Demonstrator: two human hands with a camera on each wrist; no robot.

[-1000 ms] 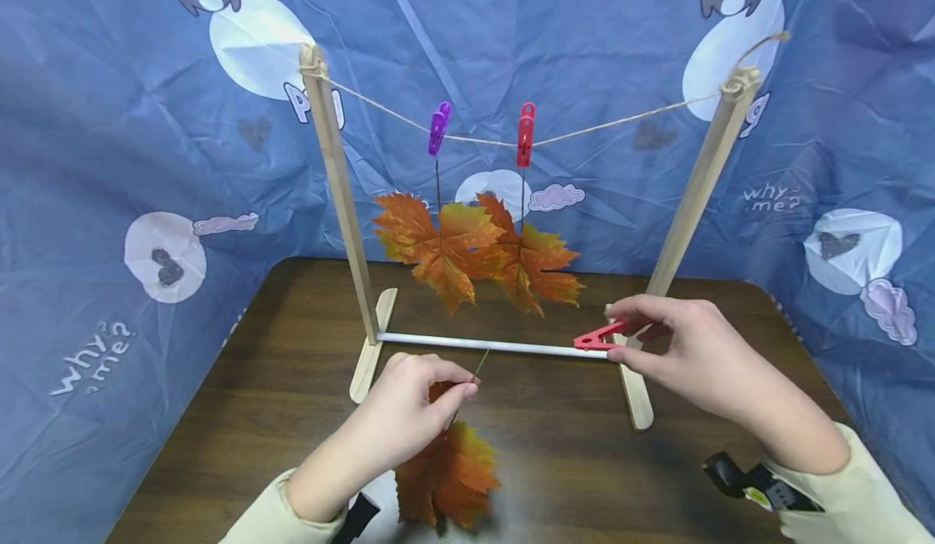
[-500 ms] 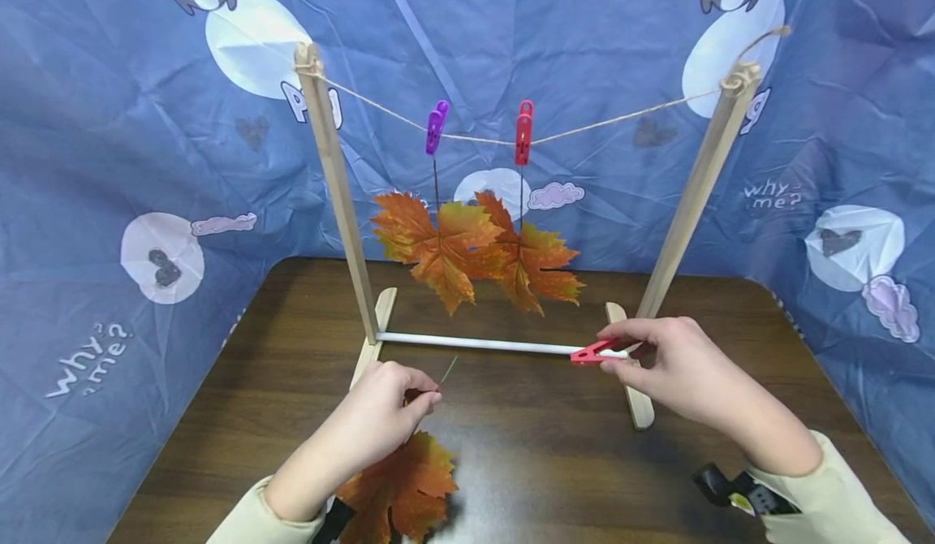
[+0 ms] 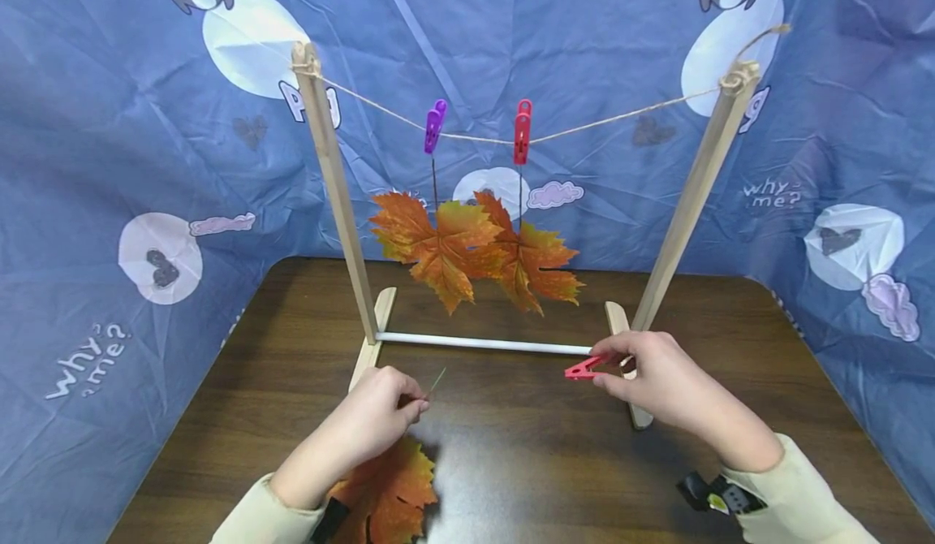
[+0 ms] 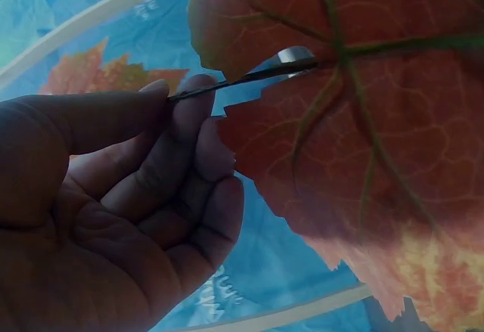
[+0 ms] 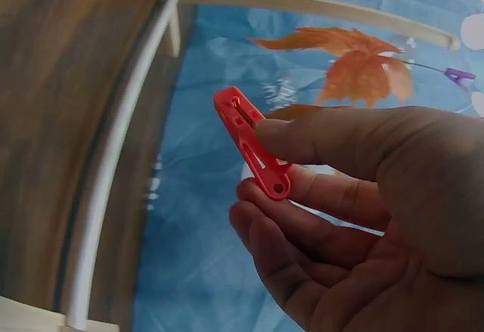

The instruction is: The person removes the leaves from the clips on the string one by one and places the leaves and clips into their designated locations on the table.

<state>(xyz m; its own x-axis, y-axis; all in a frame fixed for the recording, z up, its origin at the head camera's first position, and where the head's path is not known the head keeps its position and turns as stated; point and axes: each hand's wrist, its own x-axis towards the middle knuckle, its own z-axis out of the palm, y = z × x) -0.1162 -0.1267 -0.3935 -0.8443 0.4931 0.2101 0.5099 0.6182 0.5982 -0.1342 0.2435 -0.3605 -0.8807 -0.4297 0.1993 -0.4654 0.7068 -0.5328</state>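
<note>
Between thumb and forefinger my left hand [image 3: 380, 410] pinches the thin stem of an orange artificial maple leaf [image 3: 390, 487]. In the left wrist view the leaf [image 4: 363, 143] spreads out beyond the fingertips. My right hand [image 3: 661, 377] holds a red clothespin [image 3: 582, 369] by its handle end, near the right foot of the wooden stand. Seen from the right wrist, the clothespin [image 5: 253, 143] lies between thumb and fingers with nothing in its tip. Two more leaves [image 3: 441, 243] hang from a twine line [image 3: 482, 139] by a purple clothespin [image 3: 435, 127] and a red clothespin [image 3: 522, 131].
Wooden posts [image 3: 332, 179] on flat feet hold up the twine, joined low down by a white rod [image 3: 482, 343]. The stand is on a brown wooden table [image 3: 511, 455]. Behind it hangs a blue printed cloth [image 3: 584, 32].
My left hand has moved left and slightly down with the leaf. My right hand has come lower and a little left with the red clothespin. The hanging leaves stay in place.
</note>
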